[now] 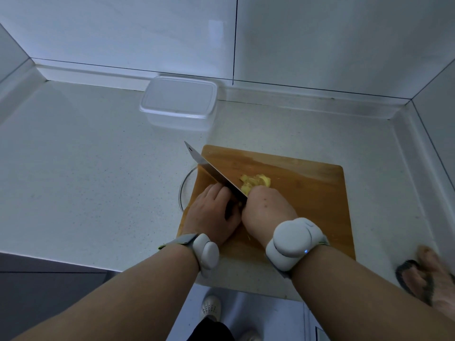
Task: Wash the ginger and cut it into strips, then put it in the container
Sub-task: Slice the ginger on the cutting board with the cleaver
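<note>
L hand [214, 212] is curled round the handle of the cleaver [211, 172], blade running to 11 o'clock with its tip past the board's edge. R hand [267, 209], just beside it at 3 o'clock, has fingers curled down onto the ginger [256, 183], pinning it; yellow cut pieces lie at the fingertips, against the blade. Both work on the wooden cutting board [307, 193]. Clear lidded container [179, 102] sits at 11 o'clock, well apart, by the wall. Glass bowl rim [183, 190] pokes from under the board at 9 o'clock. Grey wrist bands on both arms.
</note>
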Available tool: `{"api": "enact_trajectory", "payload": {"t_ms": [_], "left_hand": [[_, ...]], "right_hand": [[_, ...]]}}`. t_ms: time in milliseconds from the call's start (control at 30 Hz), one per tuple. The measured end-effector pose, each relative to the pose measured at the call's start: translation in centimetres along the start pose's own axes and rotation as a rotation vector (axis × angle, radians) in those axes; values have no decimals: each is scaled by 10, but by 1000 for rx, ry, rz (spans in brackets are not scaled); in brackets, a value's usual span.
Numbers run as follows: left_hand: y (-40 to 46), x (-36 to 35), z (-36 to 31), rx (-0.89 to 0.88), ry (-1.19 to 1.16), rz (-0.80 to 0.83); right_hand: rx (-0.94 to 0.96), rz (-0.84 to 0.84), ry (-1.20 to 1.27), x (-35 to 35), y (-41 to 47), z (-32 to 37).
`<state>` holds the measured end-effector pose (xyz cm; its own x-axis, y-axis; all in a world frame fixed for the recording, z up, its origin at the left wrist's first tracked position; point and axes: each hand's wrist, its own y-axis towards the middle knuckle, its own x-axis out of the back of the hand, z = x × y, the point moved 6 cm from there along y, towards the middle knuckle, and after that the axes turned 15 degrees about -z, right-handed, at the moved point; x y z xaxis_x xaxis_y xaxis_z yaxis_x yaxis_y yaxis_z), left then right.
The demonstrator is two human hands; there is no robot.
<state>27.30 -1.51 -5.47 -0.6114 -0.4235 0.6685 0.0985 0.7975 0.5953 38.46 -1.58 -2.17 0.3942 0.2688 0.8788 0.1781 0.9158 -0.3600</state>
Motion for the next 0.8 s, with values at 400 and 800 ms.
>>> {"api": "enact_trajectory", "payload": {"t_ms": [400, 800], "left_hand": [[-2, -3, 2, -15, -21, 34], [-2, -3, 4, 15, 6, 80]], "right_hand": [[-16, 4, 13, 8, -19, -23], [-14, 2, 2, 14, -25, -22]]}}
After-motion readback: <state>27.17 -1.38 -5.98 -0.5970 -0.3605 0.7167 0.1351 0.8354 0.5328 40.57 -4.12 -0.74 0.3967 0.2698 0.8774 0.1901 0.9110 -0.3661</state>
